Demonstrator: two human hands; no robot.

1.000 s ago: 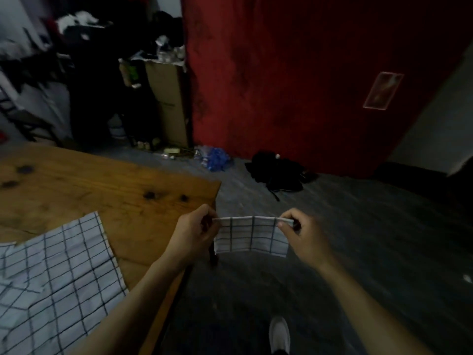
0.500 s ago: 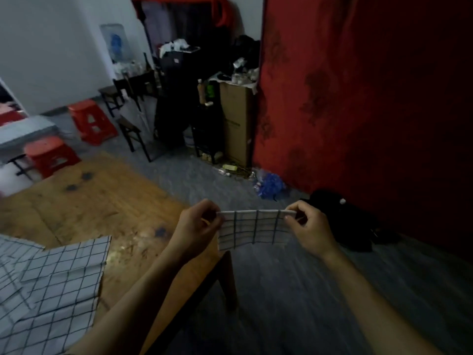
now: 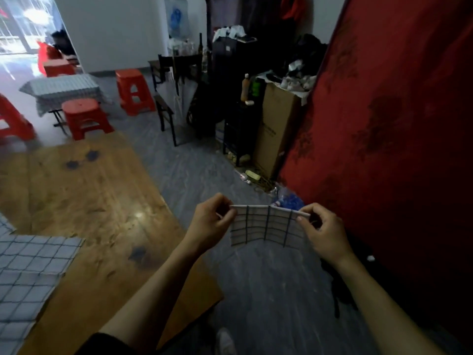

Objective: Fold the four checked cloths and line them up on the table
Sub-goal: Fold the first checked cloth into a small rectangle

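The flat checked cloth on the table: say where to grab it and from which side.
Take the flat checked cloth by its far right corner, which points onto bare wooden table. Come from the right, over open wood. Nothing lies on that corner. Both hands are occupied: the left hand and right hand pinch the folded cloth.

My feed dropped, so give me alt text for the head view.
Both hands, left hand and right hand, pinch a small folded checked cloth by its top corners, beyond the wooden table, where unfolded checked cloths lie.
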